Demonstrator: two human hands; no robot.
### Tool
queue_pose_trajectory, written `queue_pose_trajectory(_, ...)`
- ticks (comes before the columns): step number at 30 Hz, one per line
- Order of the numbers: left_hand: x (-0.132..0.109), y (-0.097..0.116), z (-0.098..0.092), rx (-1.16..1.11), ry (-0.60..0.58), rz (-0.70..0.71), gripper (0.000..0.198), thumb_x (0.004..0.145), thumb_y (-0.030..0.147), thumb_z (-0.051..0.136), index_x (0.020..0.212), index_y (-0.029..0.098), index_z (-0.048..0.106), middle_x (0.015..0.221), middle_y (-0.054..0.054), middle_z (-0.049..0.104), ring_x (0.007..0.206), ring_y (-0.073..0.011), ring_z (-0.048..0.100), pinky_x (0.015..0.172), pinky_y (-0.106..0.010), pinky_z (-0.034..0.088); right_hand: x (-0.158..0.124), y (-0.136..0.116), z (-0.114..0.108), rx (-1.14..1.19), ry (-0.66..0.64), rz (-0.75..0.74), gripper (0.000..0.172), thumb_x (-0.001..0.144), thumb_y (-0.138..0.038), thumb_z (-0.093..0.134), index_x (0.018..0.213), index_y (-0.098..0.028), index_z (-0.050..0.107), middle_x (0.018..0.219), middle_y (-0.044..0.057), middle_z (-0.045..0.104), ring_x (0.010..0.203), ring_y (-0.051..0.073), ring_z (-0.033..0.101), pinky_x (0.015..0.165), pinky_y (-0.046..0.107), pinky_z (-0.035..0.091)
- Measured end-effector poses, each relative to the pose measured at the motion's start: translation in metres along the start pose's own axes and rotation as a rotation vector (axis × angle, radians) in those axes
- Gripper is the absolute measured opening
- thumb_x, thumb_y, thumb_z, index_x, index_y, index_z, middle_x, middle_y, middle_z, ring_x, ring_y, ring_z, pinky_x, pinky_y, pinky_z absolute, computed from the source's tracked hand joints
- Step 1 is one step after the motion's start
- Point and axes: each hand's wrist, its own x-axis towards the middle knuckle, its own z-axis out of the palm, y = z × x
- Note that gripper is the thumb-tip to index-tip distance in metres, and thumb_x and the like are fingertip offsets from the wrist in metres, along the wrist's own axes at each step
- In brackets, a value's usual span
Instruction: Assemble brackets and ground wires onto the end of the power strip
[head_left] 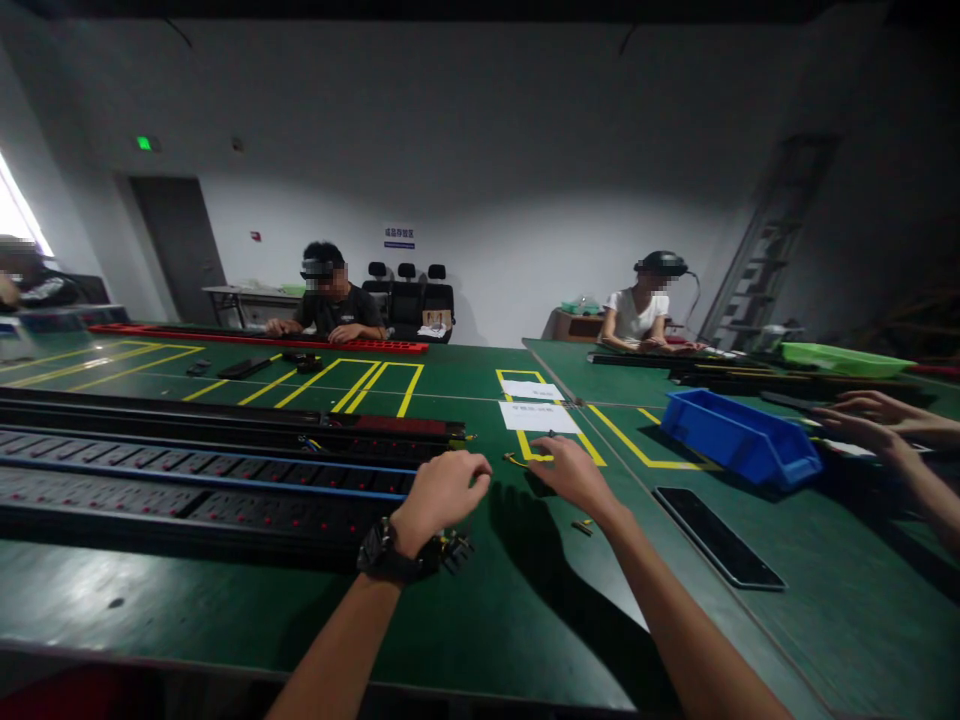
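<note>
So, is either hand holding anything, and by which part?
Cannot tell: the left hand shows nothing held; the right hand is by a wire, grip unclear.

Left hand [444, 492], right hand [574, 475], black strips [262, 510]

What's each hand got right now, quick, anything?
Left hand: fingers curled near the black strips; can't tell if it's holding anything.
Right hand: near the yellow wire; can't tell either.

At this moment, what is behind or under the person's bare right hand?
Beyond the bare right hand, two white paper sheets lie on the green tabletop; a thin yellow wire shows beside the hand. Whatever lies directly beneath is covered.
</note>
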Motion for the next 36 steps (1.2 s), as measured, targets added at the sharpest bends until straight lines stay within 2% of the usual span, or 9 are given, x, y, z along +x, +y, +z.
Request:
queue_pose_trajectory(3, -0.022, -0.039, -0.016, -0.096, -0.118, -0.021, 0.025, 0.09, 0.028, 0.052, 0.096, 0.025, 0.076, 0.102, -0.003, 0.076, 0.093, -0.0199, 0.069, 0.08, -0.027, 0.049, -0.016, -0.038, 0.009, 0.347, -0.262, -0.333, 0.029, 0.091, -0.034, 0.063, 0.116, -0.022, 0.071, 0.104, 0.007, 0.07, 0.089, 0.019, 0.065, 0.08, 0.03, 0.051)
queue_pose_trajectory(6, -0.037, -0.057, -0.015, -0.179, -0.192, 0.022, 0.026, 0.087, 0.027, 0.053, 0.095, 0.023, 0.077, 0.094, -0.002, 0.076, 0.086, -0.0175, 0.068, 0.077, -0.024, 0.048, -0.03, -0.068, 0.027, 0.432, -0.422, -0.493, 0.036, 0.084, -0.031, 0.073, 0.119, -0.023, 0.07, 0.113, 0.006, 0.067, 0.088, 0.017, 0.064, 0.08, 0.028, 0.051)
queue_pose_trajectory(10, -0.043, -0.049, -0.005, -0.128, -0.159, 0.087, 0.025, 0.085, 0.026, 0.054, 0.09, 0.024, 0.078, 0.092, -0.003, 0.074, 0.089, -0.0181, 0.065, 0.082, -0.026, 0.046, -0.037, -0.071, 0.038, 0.412, -0.501, -0.495, 0.017, 0.079, -0.019, 0.075, 0.096, -0.021, 0.077, 0.092, 0.002, 0.071, 0.086, 0.017, 0.064, 0.08, 0.027, 0.049)
queue_pose_trajectory(15, -0.046, -0.032, -0.005, -0.049, -0.205, 0.063, 0.025, 0.086, 0.029, 0.055, 0.092, 0.027, 0.079, 0.095, -0.004, 0.075, 0.088, -0.02, 0.066, 0.078, -0.028, 0.046, -0.041, -0.042, 0.015, 0.515, -0.676, -0.393, 0.011, 0.08, -0.024, 0.075, 0.09, -0.021, 0.079, 0.087, 0.001, 0.073, 0.077, 0.016, 0.065, 0.071, 0.024, 0.049)
queue_pose_trajectory(17, -0.047, -0.028, -0.007, 0.004, -0.222, 0.014, 0.026, 0.087, 0.029, 0.054, 0.088, 0.029, 0.08, 0.092, -0.004, 0.076, 0.086, -0.0215, 0.068, 0.074, -0.029, 0.046, -0.042, -0.03, 0.005, 0.49, -0.655, -0.348, 0.012, 0.082, -0.024, 0.073, 0.091, -0.021, 0.079, 0.088, 0.002, 0.073, 0.077, 0.016, 0.065, 0.07, 0.025, 0.049)
queue_pose_trajectory(20, -0.045, -0.025, -0.008, 0.068, -0.238, -0.044, 0.025, 0.086, 0.028, 0.055, 0.083, 0.029, 0.079, 0.086, -0.005, 0.077, 0.083, -0.0235, 0.069, 0.072, -0.03, 0.045, -0.04, -0.012, -0.003, 0.362, -0.484, -0.265, 0.013, 0.085, -0.024, 0.068, 0.091, -0.02, 0.078, 0.088, 0.003, 0.074, 0.079, 0.017, 0.065, 0.072, 0.027, 0.048)
queue_pose_trajectory(25, -0.042, -0.026, -0.01, 0.065, -0.267, -0.019, 0.023, 0.085, 0.03, 0.057, 0.083, 0.025, 0.079, 0.086, -0.006, 0.077, 0.085, -0.0253, 0.069, 0.073, -0.032, 0.045, -0.033, 0.014, -0.003, 0.135, -0.266, -0.167, 0.015, 0.086, -0.025, 0.064, 0.09, -0.019, 0.076, 0.09, 0.005, 0.074, 0.083, 0.02, 0.066, 0.073, 0.029, 0.046)
queue_pose_trajectory(31, -0.044, -0.029, -0.015, 0.01, -0.237, 0.011, 0.022, 0.084, 0.025, 0.056, 0.084, 0.023, 0.078, 0.086, -0.004, 0.076, 0.082, -0.0204, 0.067, 0.074, -0.03, 0.043, -0.032, 0.028, 0.001, 0.087, -0.279, -0.123, 0.021, 0.087, -0.031, 0.061, 0.096, -0.02, 0.076, 0.094, 0.007, 0.075, 0.086, 0.022, 0.067, 0.074, 0.031, 0.046)
queue_pose_trajectory(36, -0.049, -0.044, -0.018, -0.056, -0.185, 0.034, 0.021, 0.084, 0.024, 0.055, 0.081, 0.02, 0.076, 0.082, -0.004, 0.075, 0.076, -0.0164, 0.065, 0.072, -0.027, 0.042, -0.032, 0.034, 0.005, 0.079, -0.285, -0.091, 0.022, 0.084, -0.029, 0.064, 0.1, -0.02, 0.075, 0.09, 0.007, 0.074, 0.082, 0.021, 0.068, 0.07, 0.03, 0.046)
